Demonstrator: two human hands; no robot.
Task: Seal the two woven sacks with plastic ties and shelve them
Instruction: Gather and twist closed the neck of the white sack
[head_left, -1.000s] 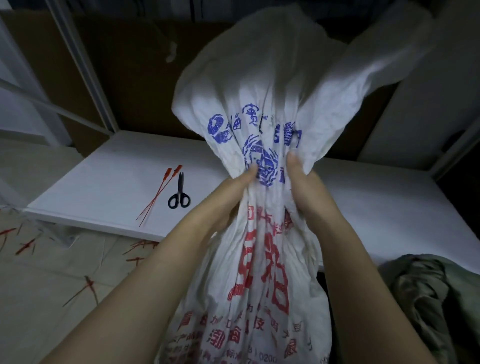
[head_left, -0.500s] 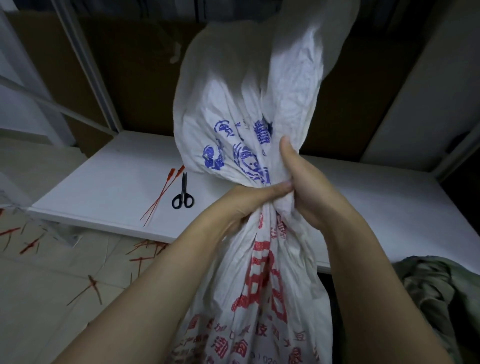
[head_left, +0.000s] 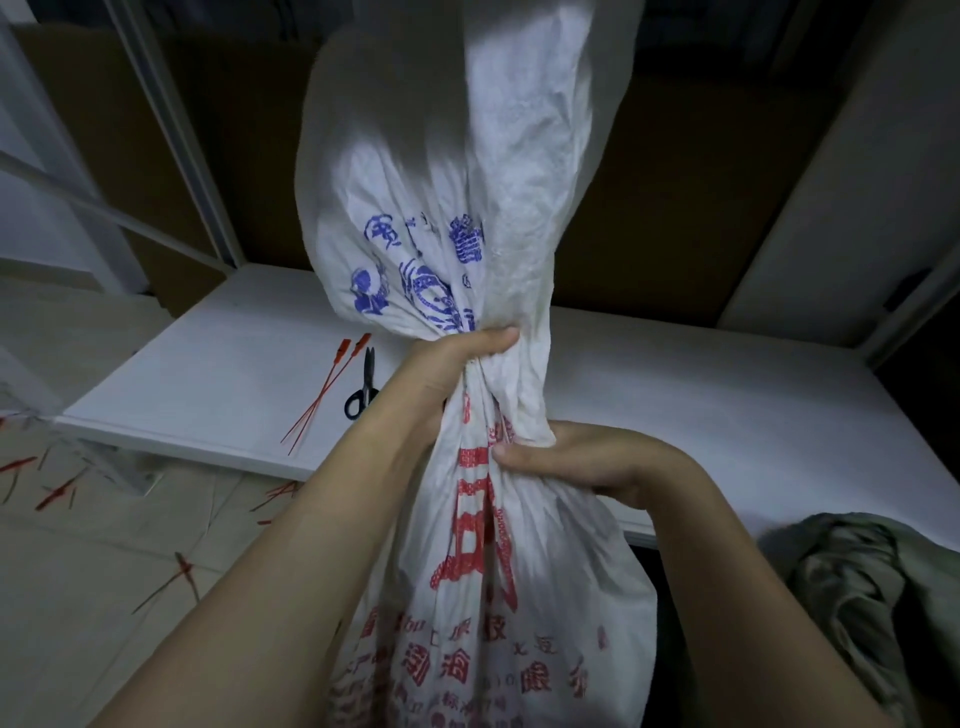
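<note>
The sack (head_left: 467, 597) stands upright between my forearms, red print on its lower part. My right hand (head_left: 587, 462) grips the gathered neck from the right. Just above it my left hand (head_left: 452, 364) is wrapped round the same neck, and the loose blue-printed top rises over both. Beyond, on the white shelf (head_left: 208, 374), two red ties (head_left: 327, 384) lie just beside black scissors (head_left: 363, 389).

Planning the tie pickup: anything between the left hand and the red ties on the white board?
Only the scissors, lying flat right beside the red ties on the hand's side. Left hand and right hand both grip the sack neck, so one must let go first.
</note>
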